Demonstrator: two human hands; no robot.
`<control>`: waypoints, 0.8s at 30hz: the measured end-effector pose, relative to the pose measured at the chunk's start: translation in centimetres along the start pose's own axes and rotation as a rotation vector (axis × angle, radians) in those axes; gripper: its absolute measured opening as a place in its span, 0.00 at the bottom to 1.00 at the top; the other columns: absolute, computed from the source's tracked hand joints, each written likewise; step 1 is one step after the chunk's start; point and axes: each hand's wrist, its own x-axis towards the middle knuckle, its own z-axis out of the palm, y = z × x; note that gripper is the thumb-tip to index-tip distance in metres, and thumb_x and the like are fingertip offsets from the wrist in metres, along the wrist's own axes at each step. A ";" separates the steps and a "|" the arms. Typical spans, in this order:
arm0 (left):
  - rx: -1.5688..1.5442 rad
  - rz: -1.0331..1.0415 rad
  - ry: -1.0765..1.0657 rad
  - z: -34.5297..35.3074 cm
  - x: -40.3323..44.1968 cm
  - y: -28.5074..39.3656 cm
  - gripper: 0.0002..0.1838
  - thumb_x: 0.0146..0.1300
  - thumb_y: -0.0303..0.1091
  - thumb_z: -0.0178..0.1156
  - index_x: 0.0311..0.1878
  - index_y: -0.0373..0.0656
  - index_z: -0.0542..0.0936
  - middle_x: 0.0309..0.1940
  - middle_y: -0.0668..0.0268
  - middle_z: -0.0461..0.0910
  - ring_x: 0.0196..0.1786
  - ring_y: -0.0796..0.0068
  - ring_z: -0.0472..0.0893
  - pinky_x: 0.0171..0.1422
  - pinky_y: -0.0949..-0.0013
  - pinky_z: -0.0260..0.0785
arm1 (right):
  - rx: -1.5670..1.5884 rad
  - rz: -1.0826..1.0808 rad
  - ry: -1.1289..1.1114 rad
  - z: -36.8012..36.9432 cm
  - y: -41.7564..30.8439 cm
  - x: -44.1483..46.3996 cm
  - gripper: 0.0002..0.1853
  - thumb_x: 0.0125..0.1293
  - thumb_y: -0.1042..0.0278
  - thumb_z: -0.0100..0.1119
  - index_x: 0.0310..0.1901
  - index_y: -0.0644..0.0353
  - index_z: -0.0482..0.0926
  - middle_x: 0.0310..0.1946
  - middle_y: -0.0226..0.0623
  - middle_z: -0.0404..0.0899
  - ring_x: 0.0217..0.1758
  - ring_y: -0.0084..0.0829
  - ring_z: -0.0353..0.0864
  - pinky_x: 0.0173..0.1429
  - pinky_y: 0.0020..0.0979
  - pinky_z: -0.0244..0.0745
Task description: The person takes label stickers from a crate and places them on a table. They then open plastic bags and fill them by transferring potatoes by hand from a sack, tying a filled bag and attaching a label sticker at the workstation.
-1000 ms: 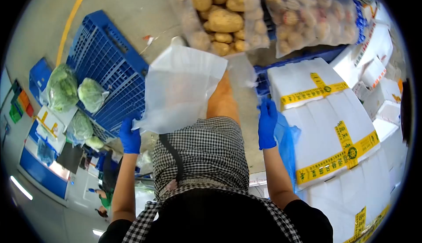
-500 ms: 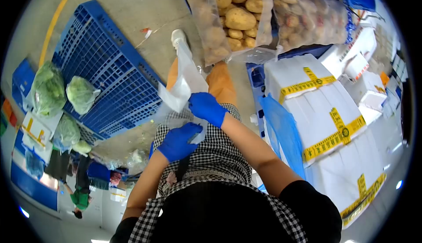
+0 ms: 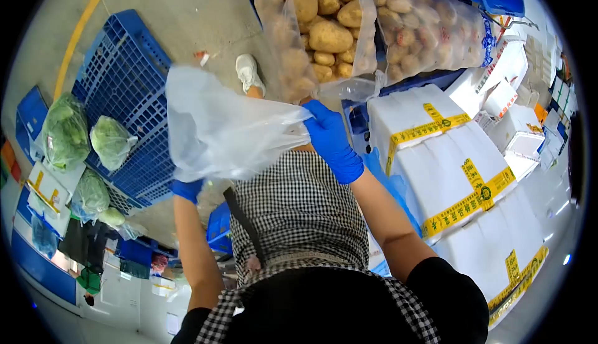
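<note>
A translucent white plastic bag (image 3: 227,126) is spread out in front of the checked apron. My right hand (image 3: 333,141), in a blue glove, is closed on the bag's bunched right end. At the lower left edge of the bag is my left hand (image 3: 188,189), also gloved in blue. Its fingers are hidden behind the plastic, so their grip does not show. Beyond my right hand stands an opened mesh sack of potatoes (image 3: 330,36).
White foam boxes (image 3: 436,163) with yellow tape stand at right. A blue plastic pallet (image 3: 137,101) and bagged green vegetables (image 3: 65,132) are at left. Another potato sack (image 3: 423,32) lies at the back. A person in green (image 3: 89,280) is far off at lower left.
The bag has gone from hanging narrow between my hands to spread wide. My left hand has moved left and behind it; my right hand has moved slightly right and up.
</note>
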 end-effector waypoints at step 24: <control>0.491 -0.002 0.665 14.2 -3.3 15.1 0.15 0.47 0.21 0.57 0.42 0.35 0.77 0.36 0.53 0.77 0.41 0.55 0.77 0.45 0.61 0.69 | -0.254 -0.423 -0.723 -3.5 -2.8 9.7 0.23 0.56 0.53 0.60 0.51 0.54 0.72 0.42 0.42 0.75 0.46 0.40 0.76 0.49 0.36 0.71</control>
